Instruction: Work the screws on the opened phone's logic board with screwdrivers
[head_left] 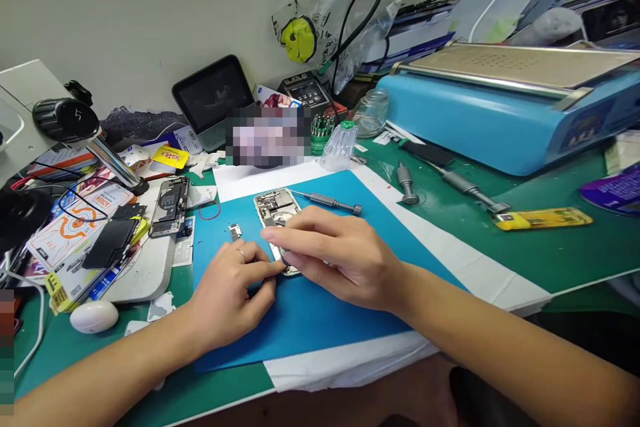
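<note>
from my end of the feed, i'm keeping both hands close together over the phone, and i cannot tell whether their fingertips are touching. my left hand [227, 287] is reaching in with its index finger, the tip resting on the near end of an opened smartphone [273, 203], while the thumb is standing apart from that finger. my right hand [350, 257] is arching over the same phone with its fingers bent, covering much of it; whether it is pinching something underneath, i cannot tell.

the phone is lying with its insides showing on a blue mat [320, 320]. just left of it a small metal-faced part [235, 231] is sitting on the mat, and beyond my right hand a slim grey screwdriver [330, 203] is lying with its tip pointing toward the phone. white paper [480, 270] is showing from under the mat, and the green worktop [530, 190] is carrying everything.

out to the left, a second opened phone [169, 208] is lying near a red rubber band [209, 217], and a white oval case [94, 316] is sitting nearer to me. behind the mat, a green bit holder [320, 145] is standing beside a clear plastic container [339, 147]. a glass jar [373, 113] is standing next to a large blue machine [465, 117], which is filling the right rear. in front of the machine, a yellow tool [545, 219] is lying flat.
</note>
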Motion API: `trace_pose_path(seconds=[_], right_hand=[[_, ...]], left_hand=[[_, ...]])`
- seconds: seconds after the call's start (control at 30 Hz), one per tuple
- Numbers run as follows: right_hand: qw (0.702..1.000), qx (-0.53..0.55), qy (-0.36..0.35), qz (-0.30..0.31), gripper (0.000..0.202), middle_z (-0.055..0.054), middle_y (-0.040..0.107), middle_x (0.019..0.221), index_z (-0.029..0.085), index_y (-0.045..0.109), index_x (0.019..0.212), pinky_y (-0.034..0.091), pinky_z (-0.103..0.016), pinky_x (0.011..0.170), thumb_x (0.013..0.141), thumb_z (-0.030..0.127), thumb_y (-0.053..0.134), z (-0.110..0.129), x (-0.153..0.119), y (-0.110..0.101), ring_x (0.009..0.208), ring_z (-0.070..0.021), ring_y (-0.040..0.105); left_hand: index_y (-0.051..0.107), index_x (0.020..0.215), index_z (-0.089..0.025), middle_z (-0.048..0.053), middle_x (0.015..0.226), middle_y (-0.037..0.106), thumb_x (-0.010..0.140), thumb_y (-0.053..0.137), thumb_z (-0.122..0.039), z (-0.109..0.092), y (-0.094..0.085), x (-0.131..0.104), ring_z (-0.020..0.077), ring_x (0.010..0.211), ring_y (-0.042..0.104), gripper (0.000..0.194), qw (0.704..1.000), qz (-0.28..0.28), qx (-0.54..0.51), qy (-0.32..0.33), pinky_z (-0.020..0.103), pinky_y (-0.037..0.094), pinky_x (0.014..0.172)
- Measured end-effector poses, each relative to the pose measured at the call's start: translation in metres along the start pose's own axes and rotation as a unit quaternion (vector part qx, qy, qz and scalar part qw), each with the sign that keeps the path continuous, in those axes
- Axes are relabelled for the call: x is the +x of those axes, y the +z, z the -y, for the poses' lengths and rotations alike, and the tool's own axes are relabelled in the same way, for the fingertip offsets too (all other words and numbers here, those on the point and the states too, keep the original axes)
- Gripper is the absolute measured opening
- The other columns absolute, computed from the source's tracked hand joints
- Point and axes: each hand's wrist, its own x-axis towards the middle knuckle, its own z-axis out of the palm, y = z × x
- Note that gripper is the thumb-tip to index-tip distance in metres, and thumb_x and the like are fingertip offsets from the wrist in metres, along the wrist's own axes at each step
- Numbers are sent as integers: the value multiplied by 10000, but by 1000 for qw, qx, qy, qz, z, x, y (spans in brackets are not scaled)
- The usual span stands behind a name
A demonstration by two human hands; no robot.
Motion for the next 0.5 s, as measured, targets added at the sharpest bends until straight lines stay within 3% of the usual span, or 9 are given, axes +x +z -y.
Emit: trace_pose_path(seconds=[0.1, 0.27, 0.4, 0.5], right_hand=[[1000, 8, -8, 1, 378, -108, 741, 1096, 159, 592, 1378, 628, -286, 867, 1007, 108, 547, -1, -2, 2, 1021, -177, 731], [1000, 5, -5, 6, 385, -95, 741, 1049, 168, 583, 1379, 620, -275, 787, 1000, 105, 558, -1, -3, 3, 935, -167, 727], [1000, -8, 3, 4, 358, -46, 727, 896, 172, 583, 1371, 608, -255, 694, 1019, 124, 540, 0, -1, 2, 786, -147, 705], [1000, -24, -3, -4, 348, -63, 759, 1000, 186, 586, 1359, 630, -269, 785, 1023, 122, 521, 1, 0, 0, 914, -158, 741]], left_hand=[[718, 928, -206, 50, 975, 687, 981, 502, -148, -1, -1, 0, 221, 922, 599, 230, 1000, 4, -1, 1, 395, 418, 829], [721, 918, -208, 51, 965, 690, 976, 505, -146, -1, -1, 1, 221, 909, 601, 232, 1000, 1, 3, 2, 392, 415, 803], [725, 915, -206, 49, 938, 681, 973, 511, -151, -1, -1, 1, 213, 880, 584, 229, 1000, -3, 4, 1, 389, 410, 786], [728, 918, -202, 48, 916, 670, 974, 509, -151, -1, -1, 0, 210, 863, 574, 232, 1000, -2, 5, -1, 385, 403, 772]])
